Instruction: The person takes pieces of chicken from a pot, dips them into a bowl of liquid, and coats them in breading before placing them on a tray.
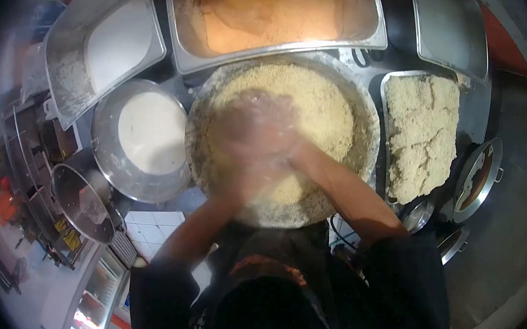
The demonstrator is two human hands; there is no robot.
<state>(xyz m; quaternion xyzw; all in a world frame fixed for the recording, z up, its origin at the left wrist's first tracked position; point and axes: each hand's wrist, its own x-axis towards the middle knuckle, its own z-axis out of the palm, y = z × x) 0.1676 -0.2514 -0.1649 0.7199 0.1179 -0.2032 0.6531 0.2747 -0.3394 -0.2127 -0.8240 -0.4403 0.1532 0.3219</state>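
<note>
A wide, round metal bowl holds pale yellow crumbs, heaped toward its far side. My left hand and my right hand come together over the left-centre part of the crumbs. Both are smeared by motion, so their fingers do not show clearly. Whether anything is between them is hidden by the blur. The right forearm reaches in from the lower right, the left one from the lower left.
Behind the bowl stands a deep metal pan of orange powder. To the left are a bowl of white mixture and a pan of white powder. At right, a tray is piled with crumb-coated pieces; round pans sit beyond it.
</note>
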